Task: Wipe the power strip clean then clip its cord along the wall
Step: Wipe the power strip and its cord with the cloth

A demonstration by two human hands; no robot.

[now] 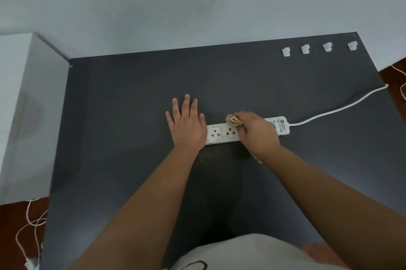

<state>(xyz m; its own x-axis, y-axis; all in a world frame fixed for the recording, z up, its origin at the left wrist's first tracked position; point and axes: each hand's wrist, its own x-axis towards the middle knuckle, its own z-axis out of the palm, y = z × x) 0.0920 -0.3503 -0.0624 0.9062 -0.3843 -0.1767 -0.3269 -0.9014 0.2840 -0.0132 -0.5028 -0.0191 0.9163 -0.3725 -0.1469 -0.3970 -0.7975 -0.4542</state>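
A white power strip point(222, 134) lies flat in the middle of the dark grey table point(131, 98). My left hand point(186, 125) rests flat, fingers spread, on its left end. My right hand point(257, 132) is closed on a crumpled beige cloth point(234, 119) and presses it onto the strip's middle, hiding that part. The strip's white cord point(338, 109) runs from its right end to the table's right edge. Several white cord clips point(286, 52) sit in a row at the back right, near the pale wall point(197, 1).
A white cabinet point(28, 104) stands against the table's left side. Loose white cables point(33, 223) lie on the reddish floor at lower left, and more cable point(402, 80) at the far right. My torso in a grey shirt point(252, 254) is at the near edge.
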